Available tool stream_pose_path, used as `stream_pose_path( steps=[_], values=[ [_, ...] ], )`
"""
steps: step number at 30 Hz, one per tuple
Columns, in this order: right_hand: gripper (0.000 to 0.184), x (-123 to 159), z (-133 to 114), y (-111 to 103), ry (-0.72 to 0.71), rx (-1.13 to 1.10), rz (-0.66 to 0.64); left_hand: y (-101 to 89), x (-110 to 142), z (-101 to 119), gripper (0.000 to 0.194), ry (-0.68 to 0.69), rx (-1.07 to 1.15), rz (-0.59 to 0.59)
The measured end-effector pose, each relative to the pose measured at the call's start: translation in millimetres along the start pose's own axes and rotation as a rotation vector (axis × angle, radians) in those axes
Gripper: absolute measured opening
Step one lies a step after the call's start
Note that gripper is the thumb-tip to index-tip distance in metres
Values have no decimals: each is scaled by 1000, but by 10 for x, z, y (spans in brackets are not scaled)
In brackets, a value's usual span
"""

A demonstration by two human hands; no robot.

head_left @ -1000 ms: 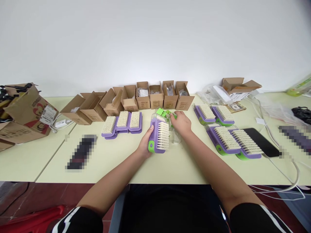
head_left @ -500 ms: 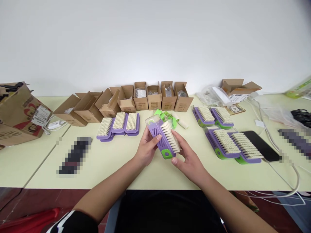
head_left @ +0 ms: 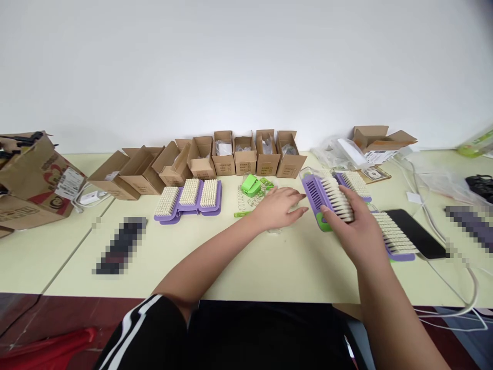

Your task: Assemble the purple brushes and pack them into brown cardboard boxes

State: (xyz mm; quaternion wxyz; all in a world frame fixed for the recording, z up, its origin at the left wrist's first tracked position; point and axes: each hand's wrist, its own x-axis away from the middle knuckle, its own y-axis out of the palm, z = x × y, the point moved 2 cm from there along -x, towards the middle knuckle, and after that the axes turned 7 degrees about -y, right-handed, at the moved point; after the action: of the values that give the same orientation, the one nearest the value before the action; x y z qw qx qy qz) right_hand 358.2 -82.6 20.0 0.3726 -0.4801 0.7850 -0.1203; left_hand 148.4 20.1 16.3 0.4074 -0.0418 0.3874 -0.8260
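My right hand (head_left: 356,226) grips a purple and green brush with cream bristles (head_left: 327,198), holding it tilted just left of the brushes lying at the right (head_left: 393,234). My left hand (head_left: 275,205) stretches forward over the table, fingers extended and flat, beside a green plastic part (head_left: 251,185) and some springs (head_left: 242,198). A clear plastic piece lies under the left hand, partly hidden. Three purple brushes (head_left: 190,195) lie side by side to the left.
A row of small open cardboard boxes (head_left: 227,154) lines the table's back. A larger carton (head_left: 34,174) stands at the far left. A dark phone (head_left: 418,231) with white cables lies at the right, plastic bags and another box (head_left: 381,139) behind it.
The brush went from both hands at the centre into my right hand alone and moved right toward the other brushes. My left hand let go and reached forward to the green parts.
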Motion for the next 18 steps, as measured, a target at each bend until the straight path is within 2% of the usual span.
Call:
stream_pose_path(
  steps=[3, 6, 12, 18],
  values=[
    [84, -266, -29, -27, 66, 308, -106, 181, -269, -78, 49, 8, -255, -184],
    [83, -417, -46, 140, 33, 443, -194, 275, -342, -168, 46, -24, -343, -235],
    [80, -499, 107, 491, 2, 509, -223, 239, -222, -331, 34, 23, -440, -189],
    [75, -468, 210, 716, -5, 531, -269, 146, -112, -375, 32, -29, -507, -81]
  ],
)
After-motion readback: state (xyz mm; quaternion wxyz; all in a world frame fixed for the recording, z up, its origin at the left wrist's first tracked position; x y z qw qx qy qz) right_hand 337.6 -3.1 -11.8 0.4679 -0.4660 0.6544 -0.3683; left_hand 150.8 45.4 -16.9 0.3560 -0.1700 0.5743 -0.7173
